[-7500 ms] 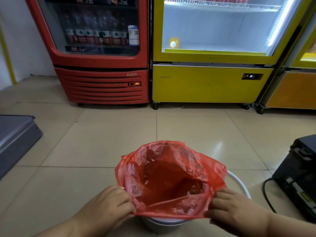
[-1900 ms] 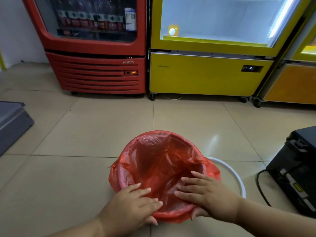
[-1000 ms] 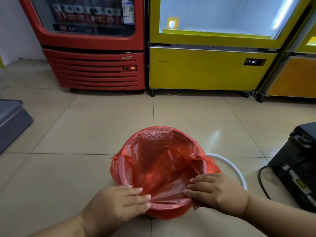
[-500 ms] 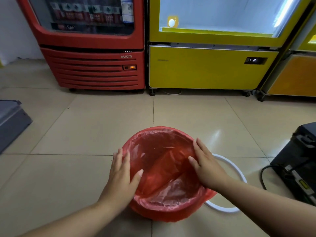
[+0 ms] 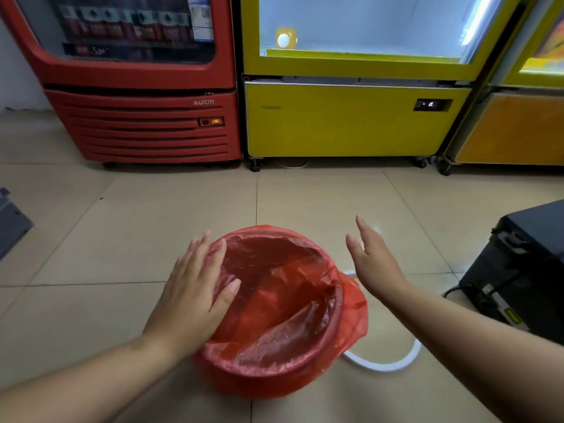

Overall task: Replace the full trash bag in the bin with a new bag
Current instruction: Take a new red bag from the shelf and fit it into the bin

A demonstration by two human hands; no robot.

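A red plastic trash bag (image 5: 283, 303) lines the round bin on the tiled floor, its edge folded down over the rim all round so the bin itself is hidden. My left hand (image 5: 198, 288) lies flat on the bag at the left side of the rim, thumb inside the opening. My right hand (image 5: 370, 259) hovers open just right of the bin, fingers spread, touching nothing. A white ring (image 5: 384, 364) lies on the floor against the bin's right side, partly hidden by it.
A red drinks fridge (image 5: 143, 117) and a yellow fridge (image 5: 345, 123) stand side by side at the back, an orange one (image 5: 515, 129) at far right. A black case (image 5: 525, 270) with a cable sits on the right, a grey box (image 5: 12, 221) at the left edge.
The bag's edge got pressed down over the rim. My right hand has lifted off the rim and moved out to the right; my left hand stays on the left side.
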